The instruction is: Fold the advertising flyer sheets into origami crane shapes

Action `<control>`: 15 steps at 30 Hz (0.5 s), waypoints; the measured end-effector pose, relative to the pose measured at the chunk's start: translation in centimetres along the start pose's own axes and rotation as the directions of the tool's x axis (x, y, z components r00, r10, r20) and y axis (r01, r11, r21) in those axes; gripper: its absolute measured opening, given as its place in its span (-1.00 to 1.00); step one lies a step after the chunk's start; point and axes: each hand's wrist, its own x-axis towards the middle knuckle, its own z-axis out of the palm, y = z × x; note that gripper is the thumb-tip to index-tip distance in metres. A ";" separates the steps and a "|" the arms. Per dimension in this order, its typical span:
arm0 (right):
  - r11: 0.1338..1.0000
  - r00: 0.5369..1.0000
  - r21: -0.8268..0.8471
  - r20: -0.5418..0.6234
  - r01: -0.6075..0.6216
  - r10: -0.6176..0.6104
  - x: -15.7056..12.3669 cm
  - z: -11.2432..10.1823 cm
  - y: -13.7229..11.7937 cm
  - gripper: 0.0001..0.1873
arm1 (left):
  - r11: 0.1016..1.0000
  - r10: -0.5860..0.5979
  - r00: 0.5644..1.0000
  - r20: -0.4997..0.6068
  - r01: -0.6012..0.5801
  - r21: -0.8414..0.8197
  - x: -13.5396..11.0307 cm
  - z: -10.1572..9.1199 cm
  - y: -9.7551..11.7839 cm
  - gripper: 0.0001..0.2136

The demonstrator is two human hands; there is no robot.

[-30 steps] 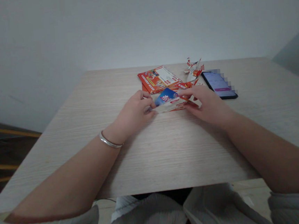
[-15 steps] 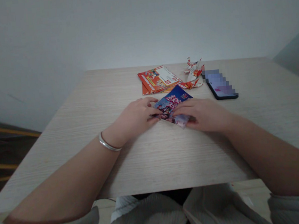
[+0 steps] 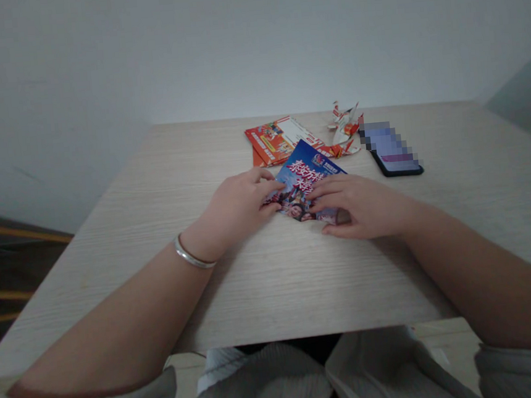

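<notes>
A blue flyer with large white and red characters and small printed figures lies slanted on the table between my hands. Its lower edge looks creased or lifted. My left hand grips its left side, with fingers on top and the thumb near the lower edge. On the other side, my right hand has its fingers laid over the sheet and its thumb below the bottom corner, the paper between them. The fingers cover the flyer's left and right corners.
Orange printed leaflets lie behind the flyer, partly overlapped by it. A folded red-and-white paper piece stands beside them. To its right a phone with a lit, blurred screen lies on the pale wooden table. A wall rises behind.
The flyer's top corner has moved up and left, and more of its print shows. My left hand has shifted slightly left; my right thumb has come away from the bottom corner, lower and further left.
</notes>
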 end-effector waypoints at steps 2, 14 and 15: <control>1.000 1.000 0.013 0.004 -0.008 0.008 0.0 -0.1 0.0 -0.74 | 1.000 -0.010 0.999 -0.036 0.011 0.026 -0.1 0.0 0.0 -0.69; 0.986 0.986 0.066 0.070 -0.153 0.149 0.1 -0.7 0.1 -0.81 | 0.955 0.291 0.957 0.011 -0.291 0.061 0.2 0.1 -0.2 -0.75; 0.985 0.987 0.076 0.066 -0.154 0.149 0.0 -0.7 0.3 -0.79 | 0.955 0.291 0.957 0.016 -0.291 0.049 0.2 0.1 -0.2 -0.75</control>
